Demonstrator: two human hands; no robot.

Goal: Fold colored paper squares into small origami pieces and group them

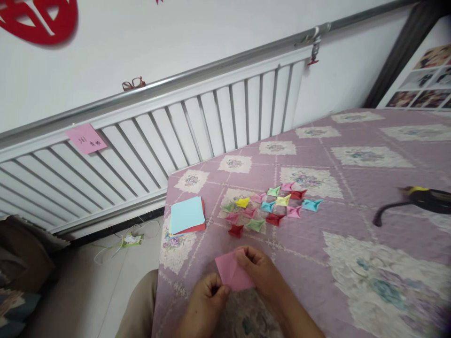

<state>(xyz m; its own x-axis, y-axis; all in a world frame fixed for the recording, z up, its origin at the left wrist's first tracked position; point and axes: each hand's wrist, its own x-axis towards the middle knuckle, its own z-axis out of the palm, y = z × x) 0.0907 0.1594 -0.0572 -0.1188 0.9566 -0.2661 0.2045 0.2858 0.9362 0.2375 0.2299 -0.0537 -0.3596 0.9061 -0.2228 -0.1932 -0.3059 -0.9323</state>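
A pink square of paper [232,272] with faint crease lines is held just above the bed cover, between my two hands. My left hand [207,300] pinches its lower left edge between thumb and forefinger. On its upper right side, my right hand [260,270] grips the sheet with the thumb on top and the fingers behind. Beyond the hands, several small folded paper shapes [268,206] in red, pink, green, yellow and blue lie in loose rows. A stack of square paper sheets [188,215], light blue on top with red below, rests to the left.
The purple floral cover [299,267] spreads to the right, with a dark object with a yellow part and a strap [423,199] on it. A white radiator [211,122] runs along the wall, with glasses [134,84] on its pipe. A power strip [132,240] lies on the floor.
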